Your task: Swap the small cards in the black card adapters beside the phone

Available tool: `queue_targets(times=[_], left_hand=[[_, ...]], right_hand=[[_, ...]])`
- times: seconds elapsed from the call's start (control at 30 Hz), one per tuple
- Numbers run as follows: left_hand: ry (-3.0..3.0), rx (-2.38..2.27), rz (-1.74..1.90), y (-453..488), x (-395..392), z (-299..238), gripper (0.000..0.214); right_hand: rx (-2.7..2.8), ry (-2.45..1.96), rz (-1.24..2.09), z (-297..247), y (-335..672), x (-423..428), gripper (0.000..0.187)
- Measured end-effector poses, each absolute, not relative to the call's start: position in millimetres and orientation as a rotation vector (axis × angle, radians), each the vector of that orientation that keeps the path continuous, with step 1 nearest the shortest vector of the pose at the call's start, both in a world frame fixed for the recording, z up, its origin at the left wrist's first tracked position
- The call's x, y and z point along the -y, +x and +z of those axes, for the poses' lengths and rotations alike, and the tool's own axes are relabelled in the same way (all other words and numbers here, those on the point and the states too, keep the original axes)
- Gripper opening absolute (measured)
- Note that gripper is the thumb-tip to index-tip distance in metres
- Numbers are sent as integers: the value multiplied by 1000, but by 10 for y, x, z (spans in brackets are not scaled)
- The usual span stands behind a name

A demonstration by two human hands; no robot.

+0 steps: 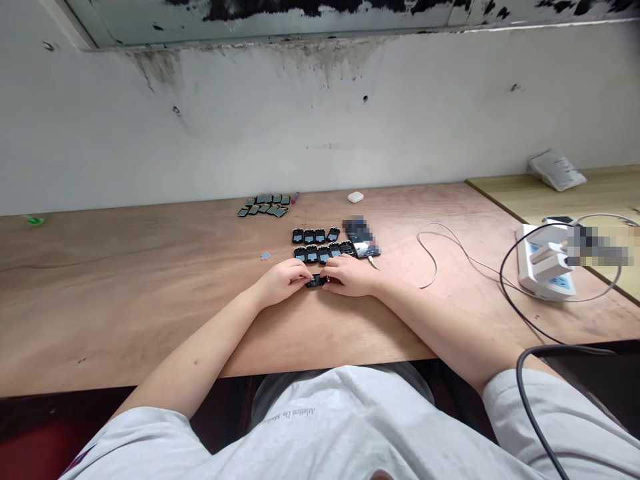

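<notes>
Between my two hands lies a small black plastic housing point(316, 281), low over the table. My left hand point(281, 283) pinches its left end with closed fingers. The fingers of my right hand point(349, 275) are closed around its right end and hide part of it. Just beyond the hands are two rows of similar black housings point(312, 253) with pale blue-grey faces. A pale blue-grey piece point(265, 256) lies left of these rows. Farther back sit several green-grey boards point(263, 208) in two rows, beside a small purple-handled tool point(295, 197).
A phone point(361, 237) with a white cable point(434, 267) lies right of the rows. Behind it is a white case point(355, 197). At the right stands a power strip point(545, 263) with plugs, and a black cable point(520, 363) hangs near my right arm. A white wall closes the back.
</notes>
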State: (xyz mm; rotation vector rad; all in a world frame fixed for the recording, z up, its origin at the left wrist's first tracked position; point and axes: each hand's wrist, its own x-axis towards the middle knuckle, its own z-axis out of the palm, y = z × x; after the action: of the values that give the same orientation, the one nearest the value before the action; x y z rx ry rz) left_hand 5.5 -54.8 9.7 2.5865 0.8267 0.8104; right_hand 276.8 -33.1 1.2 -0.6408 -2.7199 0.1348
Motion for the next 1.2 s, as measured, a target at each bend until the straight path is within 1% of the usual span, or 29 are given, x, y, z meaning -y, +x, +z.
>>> queue_targets(times=[0.4, 1.03, 1.2], left_hand=[[2593, -839, 766, 69, 571, 127, 18], [2585, -829, 880, 75, 527, 45, 19], [2537, -851, 788, 82, 574, 105, 20]], right_hand=[[2721, -650, 133, 13, 2771, 328, 22], [2708, -665, 141, 2, 2779, 322, 21], [2703, -675, 150, 0, 2779, 323, 21]])
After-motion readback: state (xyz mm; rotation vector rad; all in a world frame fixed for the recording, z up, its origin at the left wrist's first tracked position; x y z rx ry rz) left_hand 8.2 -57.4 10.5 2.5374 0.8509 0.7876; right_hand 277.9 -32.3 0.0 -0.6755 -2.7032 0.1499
